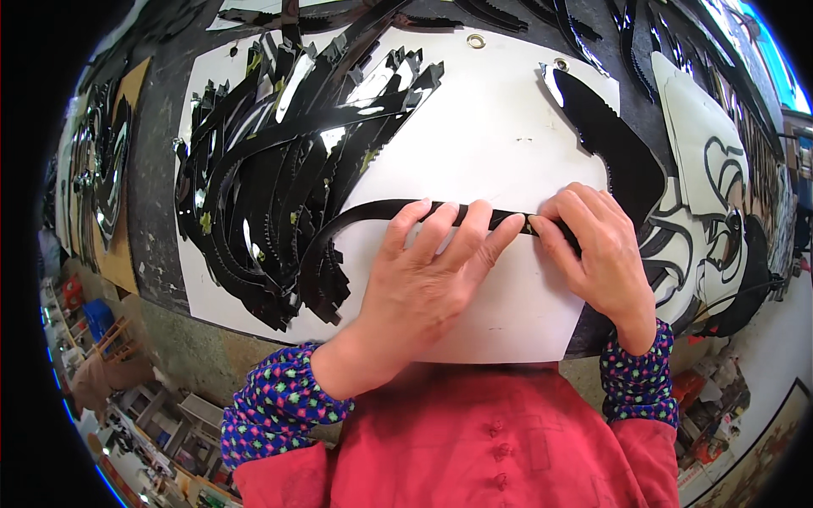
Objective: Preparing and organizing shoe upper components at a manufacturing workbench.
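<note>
A long, curved black strip lies across a white sheet, one end bending down toward a pile on the left. The fingertips of my left hand grip its middle, pressing it against the sheet, with the thumb toward the right. My right hand pinches the strip near its right end, which the fingers partly hide. The heaped pile of glossy black strips with notched edges covers the sheet's left part. Beyond my right hand lies a broad curved black piece with a toothed edge.
The dark worktable holds more black strips along its far side. Pale pattern sheets with black curved pieces lie at the right. A brown board with black pieces is at the left. Two metal rings, one of them, sit at the sheet's far edge.
</note>
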Action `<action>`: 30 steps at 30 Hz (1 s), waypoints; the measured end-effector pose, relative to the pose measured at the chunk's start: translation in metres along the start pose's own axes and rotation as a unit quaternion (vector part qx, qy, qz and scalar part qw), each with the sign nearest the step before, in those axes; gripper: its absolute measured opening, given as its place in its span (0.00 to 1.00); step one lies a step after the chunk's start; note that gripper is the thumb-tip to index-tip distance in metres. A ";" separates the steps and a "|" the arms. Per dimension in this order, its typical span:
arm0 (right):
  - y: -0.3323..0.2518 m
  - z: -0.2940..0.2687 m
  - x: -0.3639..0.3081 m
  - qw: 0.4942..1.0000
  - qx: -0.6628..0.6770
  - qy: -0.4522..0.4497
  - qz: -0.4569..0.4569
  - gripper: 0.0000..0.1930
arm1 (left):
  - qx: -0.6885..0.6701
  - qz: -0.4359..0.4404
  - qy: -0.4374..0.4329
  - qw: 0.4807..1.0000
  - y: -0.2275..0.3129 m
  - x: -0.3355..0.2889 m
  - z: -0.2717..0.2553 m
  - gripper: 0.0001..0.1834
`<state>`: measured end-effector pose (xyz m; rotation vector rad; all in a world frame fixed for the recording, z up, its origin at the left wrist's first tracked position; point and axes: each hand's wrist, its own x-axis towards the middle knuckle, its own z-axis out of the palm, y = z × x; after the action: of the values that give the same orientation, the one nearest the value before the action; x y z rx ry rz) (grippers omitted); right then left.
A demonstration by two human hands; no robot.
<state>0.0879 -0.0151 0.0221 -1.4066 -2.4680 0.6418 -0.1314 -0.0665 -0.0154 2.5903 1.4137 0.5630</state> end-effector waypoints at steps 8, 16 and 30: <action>0.023 0.014 -0.022 0.983 -0.122 0.140 -0.002 0.24 | 0.013 0.005 -0.006 1.000 0.003 0.002 -0.006 0.27; 0.006 0.005 -0.017 0.982 -0.159 0.100 0.014 0.25 | 0.054 -0.049 0.014 0.997 -0.019 -0.024 -0.021 0.24; -0.031 0.065 0.063 0.960 -0.205 0.181 -0.060 0.30 | 0.010 -0.061 0.061 0.996 -0.026 -0.043 -0.008 0.22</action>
<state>0.0060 0.0083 -0.0216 -1.3400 -2.4374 -0.1574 -0.1761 -0.0883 -0.0264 2.5010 1.6098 0.7036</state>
